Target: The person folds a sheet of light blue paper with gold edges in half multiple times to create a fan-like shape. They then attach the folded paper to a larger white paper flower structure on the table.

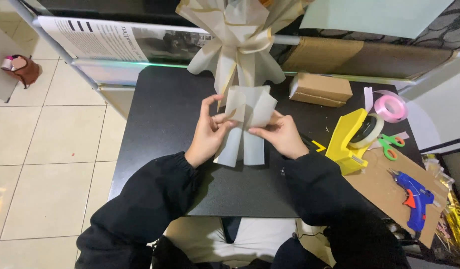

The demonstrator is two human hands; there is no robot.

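Left half of black table (160,124) is open, hands can pass there freely. Ahead blocked by paper bouquet wrap (240,45). Right side crowded: cardboard box (320,89), yellow tape dispenser (350,137), pink ribbon roll (391,106), green scissors (391,145), blue glue gun (413,197).

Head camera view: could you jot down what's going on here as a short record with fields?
Surface: black table
Left hand: fingers pinch the folded pale paper sheet at its middle
Right hand: pinches the same sheet from the other side
Behind the sheet: cream paper bow
Right side: yellow tape dispenser, pink ribbon roll, green scissors, blue glue gun, cardboard box
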